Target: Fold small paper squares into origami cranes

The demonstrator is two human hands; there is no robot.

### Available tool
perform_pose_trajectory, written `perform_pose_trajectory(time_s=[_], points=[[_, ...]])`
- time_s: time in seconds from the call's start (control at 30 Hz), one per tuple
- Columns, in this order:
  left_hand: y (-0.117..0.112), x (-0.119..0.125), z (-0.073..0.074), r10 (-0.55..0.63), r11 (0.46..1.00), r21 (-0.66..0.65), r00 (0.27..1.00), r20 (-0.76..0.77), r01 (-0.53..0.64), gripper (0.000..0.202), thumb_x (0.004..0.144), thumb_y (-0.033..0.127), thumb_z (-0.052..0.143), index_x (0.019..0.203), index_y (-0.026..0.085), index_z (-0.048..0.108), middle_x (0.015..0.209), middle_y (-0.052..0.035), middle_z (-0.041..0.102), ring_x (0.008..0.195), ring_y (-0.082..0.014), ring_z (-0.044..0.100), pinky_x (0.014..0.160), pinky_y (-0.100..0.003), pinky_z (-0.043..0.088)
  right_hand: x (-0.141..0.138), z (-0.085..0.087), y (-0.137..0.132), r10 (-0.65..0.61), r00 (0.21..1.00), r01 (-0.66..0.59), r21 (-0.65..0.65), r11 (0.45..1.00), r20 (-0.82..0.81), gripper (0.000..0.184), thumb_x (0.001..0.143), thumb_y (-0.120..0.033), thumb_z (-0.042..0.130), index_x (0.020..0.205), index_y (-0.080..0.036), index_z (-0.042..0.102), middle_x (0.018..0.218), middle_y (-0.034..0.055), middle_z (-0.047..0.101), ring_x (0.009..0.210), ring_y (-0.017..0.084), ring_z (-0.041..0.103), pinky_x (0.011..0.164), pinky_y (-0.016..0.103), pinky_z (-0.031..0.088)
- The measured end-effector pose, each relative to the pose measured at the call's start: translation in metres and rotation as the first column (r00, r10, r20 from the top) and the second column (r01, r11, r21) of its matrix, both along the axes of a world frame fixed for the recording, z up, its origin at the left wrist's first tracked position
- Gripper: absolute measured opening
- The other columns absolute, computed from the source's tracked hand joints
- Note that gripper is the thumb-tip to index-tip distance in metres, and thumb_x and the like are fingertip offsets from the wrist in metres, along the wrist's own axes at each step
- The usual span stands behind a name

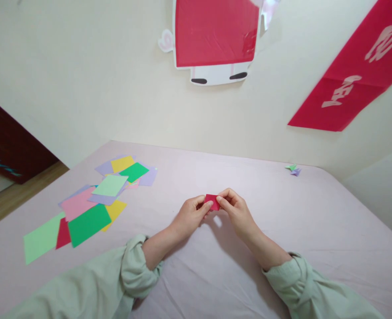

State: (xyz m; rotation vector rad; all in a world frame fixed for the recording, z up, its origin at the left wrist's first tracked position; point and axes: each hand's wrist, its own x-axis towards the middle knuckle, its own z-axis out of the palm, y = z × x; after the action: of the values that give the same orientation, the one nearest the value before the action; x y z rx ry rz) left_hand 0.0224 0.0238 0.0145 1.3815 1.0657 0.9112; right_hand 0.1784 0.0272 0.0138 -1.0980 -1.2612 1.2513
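- Small red paper (212, 198), centre of frame: light, easily creased, I'd judge; best held by its edges.
- Left hand (190, 215) pinches its left side, right hand (237, 212) its right.
- Beyond, I spot coloured sheets (81, 202), left of frame.

I count two hands (190, 215) mid-frame, one red paper (211, 202) between them, two small folded papers (296, 172) at right, two red wall decorations (216, 35) up top, and, at left, two dark green sheets (89, 224) among other sheets (78, 204) too overlapped to tally.
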Motion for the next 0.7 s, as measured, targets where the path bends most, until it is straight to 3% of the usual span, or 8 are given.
perform_pose_trajectory(time_s=[0.13,0.23,0.37,0.5,0.7], points=[[-0.0012,-0.0012,-0.0038,0.017,0.999,-0.044,0.999,-0.051,-0.019,0.048,0.087,0.055,0.043,0.062,0.015,0.054,0.056,0.0013,0.049,0.049,-0.0097,0.044,0.047,-0.022,0.033,0.0012,-0.0037,0.0027,-0.011,1.000,0.011,-0.003,1.000,-0.024,0.021,0.079,-0.037,0.067,0.076,-0.019,0.057,0.068,-0.0024,0.058,0.063,0.012,0.052,0.063,0.026,0.041],[-0.0016,-0.0015,-0.0065,0.015,0.999,-0.041,0.998,-0.055,-0.017,0.052,0.090,0.056,0.035,0.063,0.015,0.055,0.056,0.0006,0.050,0.048,-0.0100,0.044,0.048,-0.023,0.034,0.0013,-0.0049,0.0031,0.002,0.999,-0.003,-0.013,1.000,-0.035,0.021,0.080,-0.037,0.066,0.076,-0.019,0.056,0.066,-0.0029,0.057,0.062,0.012,0.052,0.063,0.026,0.041],[0.0003,-0.0011,-0.0053,0.020,0.998,0.061,0.998,-0.056,-0.017,0.036,0.088,0.047,0.045,0.074,0.016,0.054,0.065,0.0014,0.052,0.058,-0.0110,0.047,0.053,-0.022,0.035,-0.0001,-0.0011,0.0006,0.011,1.000,-0.011,-0.007,1.000,-0.014,0.021,0.079,-0.037,0.067,0.075,-0.019,0.056,0.066,-0.0027,0.057,0.063,0.012,0.053,0.063,0.026,0.041],[0.0022,-0.0022,-0.0021,0.073,0.989,0.134,0.992,-0.103,-0.058,0.031,0.087,0.042,0.051,0.070,0.016,0.053,0.064,0.0031,0.049,0.061,-0.0108,0.045,0.056,-0.022,0.034,-0.0025,0.0024,-0.0013,0.022,1.000,-0.022,-0.005,1.000,0.001,0.022,0.079,-0.038,0.067,0.074,-0.018,0.057,0.067,-0.0022,0.057,0.064,0.012,0.053,0.063,0.026,0.042],[0.0021,-0.0058,-0.0045,0.078,0.997,0.021,0.990,-0.114,-0.076,0.052,0.088,0.057,0.042,0.054,0.017,0.047,0.048,0.0047,0.039,0.043,-0.0087,0.037,0.045,-0.023,0.027,-0.0009,-0.0007,0.0010,0.001,1.000,-0.001,0.012,1.000,0.030,0.022,0.081,-0.038,0.064,0.075,-0.018,0.056,0.066,-0.0024,0.056,0.062,0.012,0.052,0.061,0.026,0.043]])
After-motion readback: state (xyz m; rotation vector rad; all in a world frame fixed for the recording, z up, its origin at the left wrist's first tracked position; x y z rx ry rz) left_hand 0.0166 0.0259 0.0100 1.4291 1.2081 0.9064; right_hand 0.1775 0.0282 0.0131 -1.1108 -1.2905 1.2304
